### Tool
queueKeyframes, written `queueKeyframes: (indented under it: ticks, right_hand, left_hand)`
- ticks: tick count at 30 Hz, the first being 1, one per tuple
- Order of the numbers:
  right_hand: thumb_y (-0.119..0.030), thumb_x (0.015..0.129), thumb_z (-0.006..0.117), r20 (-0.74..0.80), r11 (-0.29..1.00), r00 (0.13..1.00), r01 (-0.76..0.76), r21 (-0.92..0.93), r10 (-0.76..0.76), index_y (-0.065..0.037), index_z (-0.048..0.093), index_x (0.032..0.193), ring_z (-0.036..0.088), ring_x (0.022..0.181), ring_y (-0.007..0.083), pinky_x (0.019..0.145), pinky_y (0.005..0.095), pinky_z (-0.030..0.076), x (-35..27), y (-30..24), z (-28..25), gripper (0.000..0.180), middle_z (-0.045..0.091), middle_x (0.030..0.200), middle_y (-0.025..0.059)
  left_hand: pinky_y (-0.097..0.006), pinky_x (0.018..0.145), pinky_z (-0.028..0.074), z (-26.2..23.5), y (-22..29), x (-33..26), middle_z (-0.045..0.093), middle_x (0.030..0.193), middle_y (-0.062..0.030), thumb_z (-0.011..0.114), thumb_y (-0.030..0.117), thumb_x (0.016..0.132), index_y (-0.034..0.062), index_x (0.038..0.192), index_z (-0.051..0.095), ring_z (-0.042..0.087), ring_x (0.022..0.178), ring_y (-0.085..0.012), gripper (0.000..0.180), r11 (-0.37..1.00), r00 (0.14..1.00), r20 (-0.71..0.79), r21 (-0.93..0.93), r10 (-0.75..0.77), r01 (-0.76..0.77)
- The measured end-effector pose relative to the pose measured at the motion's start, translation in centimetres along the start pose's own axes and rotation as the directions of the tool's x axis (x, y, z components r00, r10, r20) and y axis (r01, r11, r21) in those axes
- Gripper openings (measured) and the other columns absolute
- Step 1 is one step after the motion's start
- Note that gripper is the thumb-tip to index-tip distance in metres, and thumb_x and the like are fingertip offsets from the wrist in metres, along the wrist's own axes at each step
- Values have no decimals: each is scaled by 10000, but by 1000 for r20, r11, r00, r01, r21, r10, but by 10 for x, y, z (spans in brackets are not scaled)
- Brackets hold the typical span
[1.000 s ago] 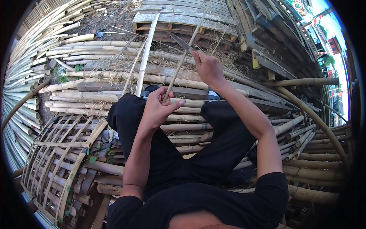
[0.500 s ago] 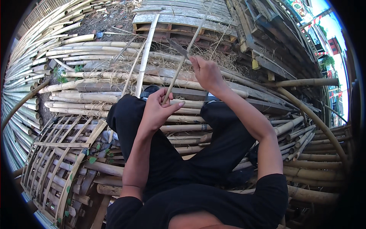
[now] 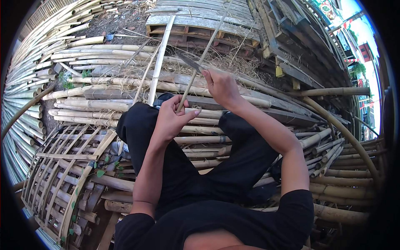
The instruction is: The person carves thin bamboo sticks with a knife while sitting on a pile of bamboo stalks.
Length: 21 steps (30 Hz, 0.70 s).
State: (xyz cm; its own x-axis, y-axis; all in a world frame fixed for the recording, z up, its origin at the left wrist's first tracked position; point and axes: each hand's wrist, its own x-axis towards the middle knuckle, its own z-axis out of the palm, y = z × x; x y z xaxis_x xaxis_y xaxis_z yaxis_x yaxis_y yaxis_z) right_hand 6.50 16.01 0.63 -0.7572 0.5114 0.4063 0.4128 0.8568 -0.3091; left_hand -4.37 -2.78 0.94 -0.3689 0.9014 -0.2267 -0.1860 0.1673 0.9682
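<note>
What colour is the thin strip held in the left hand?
Pale tan bamboo strip, clearest in the head view.

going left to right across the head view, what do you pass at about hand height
bamboo poles → woven bamboo frame → left hand gripping a thin bamboo strip → right hand with a knife → curved bamboo pole

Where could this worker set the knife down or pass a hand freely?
Barest: the dirt patch between the pale bamboo poles and the wooden pallet. Also the pallet's flat boards. Crowded: poles everywhere around the knees, the woven bamboo frame at the left, stacked timber at the right.
</note>
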Motion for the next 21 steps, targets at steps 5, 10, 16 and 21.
queueKeyframes:
  ticks: [5, 10, 16, 21]
  right_hand:
    - [-347, 994, 472, -52, 997, 996, -74, 8, 74, -51, 551, 780, 595, 534, 396, 478, 467, 471, 8, 9, 0, 374, 571, 554, 179]
    - [-347, 1008, 437, 21, 998, 998, -61, -4, 61, -48, 565, 789, 601, 548, 403, 490, 483, 474, 10, 8, -4, 392, 576, 568, 195]
    - [-364, 1009, 427, 87, 1000, 996, -7, 15, 6, -51, 598, 797, 601, 558, 411, 504, 492, 467, -8, -8, -1, 415, 585, 581, 190]
    - [-389, 996, 451, 14, 982, 983, -186, 46, 185, -46, 606, 810, 598, 600, 422, 533, 507, 465, 19, 19, -17, 420, 590, 607, 200]
  left_hand:
    - [-155, 503, 245, 4, -2, 3, 396, 639, 110, 805, 116, 760, 67, 841, 521, 322, 562, 29, 299, 1000, 1000, -2, -16, 6, -6]
    - [-163, 509, 243, 2, -2, 1, 390, 641, 110, 797, 120, 769, 70, 844, 515, 323, 567, 26, 296, 997, 1000, 8, -73, -3, 3]
    - [-165, 515, 257, 2, -1, 2, 408, 641, 103, 784, 160, 795, 66, 865, 524, 337, 562, 19, 286, 1000, 1000, 1, -1, -1, 1]
    - [-177, 494, 240, 9, -1, 1, 371, 611, 104, 630, 204, 935, 35, 928, 551, 316, 537, 8, 187, 999, 1000, 3, -36, -15, 15]
